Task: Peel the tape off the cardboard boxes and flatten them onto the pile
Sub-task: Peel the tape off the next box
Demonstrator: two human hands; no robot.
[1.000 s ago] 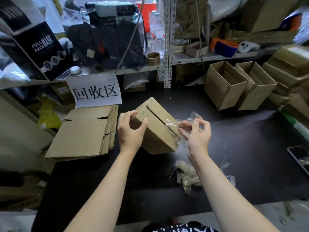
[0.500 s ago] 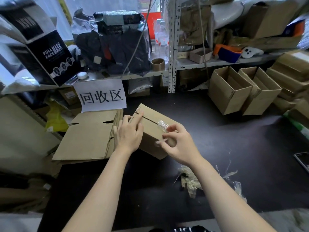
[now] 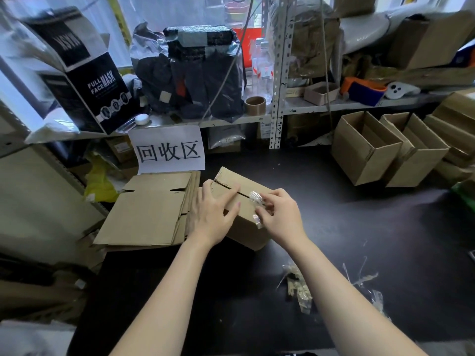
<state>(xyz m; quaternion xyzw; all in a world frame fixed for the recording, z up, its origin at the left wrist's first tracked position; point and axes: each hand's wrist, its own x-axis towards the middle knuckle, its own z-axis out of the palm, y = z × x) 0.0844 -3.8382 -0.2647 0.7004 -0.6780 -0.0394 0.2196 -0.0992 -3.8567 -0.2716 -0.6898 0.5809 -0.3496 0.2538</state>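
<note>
Centrally, cardboard box [image 3: 248,231] on dark surface [image 3: 359,227], touching flattened pile [image 3: 149,214] at left, left hand [image 3: 210,211] flat on top, fingers straight, right hand [image 3: 280,217] fingers pinching crumpled clear tape [image 3: 255,197], paper sign [image 3: 169,152] reading "回收区" behind, black carton [image 3: 102,86] marked "FULL FACE MASK" far left.

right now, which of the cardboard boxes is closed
The box the left hand presses and the right hand pinches tape on; the two boxes at right gape open.

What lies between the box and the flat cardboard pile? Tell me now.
Nothing visible. The box sits right beside the pile; only the left hand pressing on it overlaps that side. The right hand pinches tape on the box.
</note>
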